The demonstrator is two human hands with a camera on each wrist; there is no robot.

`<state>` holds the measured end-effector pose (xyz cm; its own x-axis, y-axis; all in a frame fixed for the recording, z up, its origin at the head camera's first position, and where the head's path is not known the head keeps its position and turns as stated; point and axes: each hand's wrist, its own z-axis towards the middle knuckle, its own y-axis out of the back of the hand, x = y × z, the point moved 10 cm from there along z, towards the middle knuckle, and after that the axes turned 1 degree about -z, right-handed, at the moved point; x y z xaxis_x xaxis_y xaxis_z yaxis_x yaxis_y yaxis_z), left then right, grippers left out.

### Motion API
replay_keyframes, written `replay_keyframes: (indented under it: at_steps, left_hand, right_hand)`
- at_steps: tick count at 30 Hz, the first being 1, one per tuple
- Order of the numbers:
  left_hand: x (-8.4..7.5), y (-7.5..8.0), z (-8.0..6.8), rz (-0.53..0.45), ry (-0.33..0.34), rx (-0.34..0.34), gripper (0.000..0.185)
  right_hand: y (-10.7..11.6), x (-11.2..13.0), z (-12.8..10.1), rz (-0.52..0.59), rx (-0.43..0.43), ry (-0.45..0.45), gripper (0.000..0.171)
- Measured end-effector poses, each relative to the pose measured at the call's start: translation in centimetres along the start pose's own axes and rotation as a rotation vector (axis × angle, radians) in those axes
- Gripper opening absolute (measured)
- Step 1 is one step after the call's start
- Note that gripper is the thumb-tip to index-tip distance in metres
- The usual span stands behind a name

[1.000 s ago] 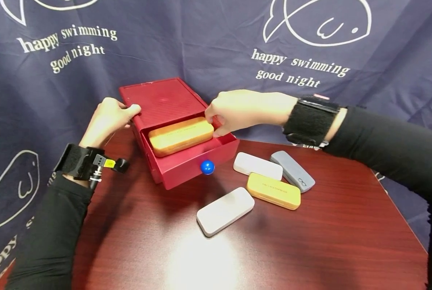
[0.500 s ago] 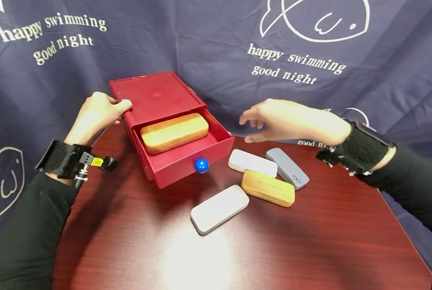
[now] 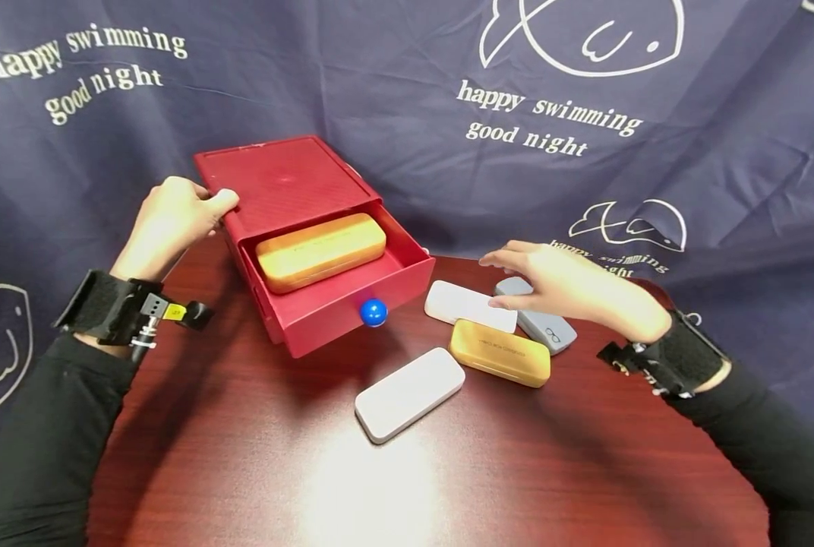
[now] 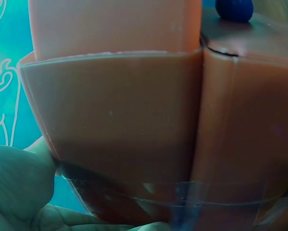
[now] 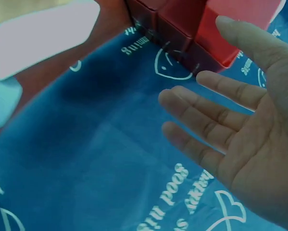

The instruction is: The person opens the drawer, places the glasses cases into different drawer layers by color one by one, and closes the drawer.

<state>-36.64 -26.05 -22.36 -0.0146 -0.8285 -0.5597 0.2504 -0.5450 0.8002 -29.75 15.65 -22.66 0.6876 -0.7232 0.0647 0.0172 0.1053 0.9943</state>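
The red plastic box has a ribbed flat top, and its drawer with a round blue knob stands pulled out. A smooth orange case with rounded corners lies inside the drawer. The left hand grips the box's back left corner. The right hand, fingers spread and holding nothing, hovers over the grey case and the white case. A second orange case and another white case lie on the glossy dark red tabletop, whose near part gives open room.

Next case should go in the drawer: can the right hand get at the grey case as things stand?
Probably yes: the right hand hovers open right above the grey case, with nothing lying on top of it.
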Motion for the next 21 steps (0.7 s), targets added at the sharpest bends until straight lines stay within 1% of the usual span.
replay_keyframes:
  at_steps: [4, 8, 11, 16, 21]
  left_hand:
    - [-0.1, 0.0, 0.0, 0.009, -0.005, 0.0, 0.047]
    - [-0.1, 0.2, -0.1, 0.016, -0.021, -0.01, 0.048]
    - [0.0, 0.2, -0.2, 0.019, -0.029, -0.015, 0.048]
    - [-0.2, 0.2, -0.1, 0.023, -0.035, -0.012, 0.047]
    - [-0.5, 0.2, -0.2, 0.022, -0.037, -0.008, 0.047]
  right_hand:
    - [-2.0, -1.0, -1.3, 0.021, -0.002, -0.032, 0.054]
    - [-4.3, -2.1, -2.0, 0.061, 0.025, -0.061, 0.056]
    - [-6.1, -2.8, -2.4, 0.086, 0.067, -0.086, 0.056]
    - [-8.9, -4.2, -3.0, 0.068, 0.168, -0.165, 0.061]
    - [-10.5, -4.9, -3.9, 0.059, 0.215, -0.202, 0.057]
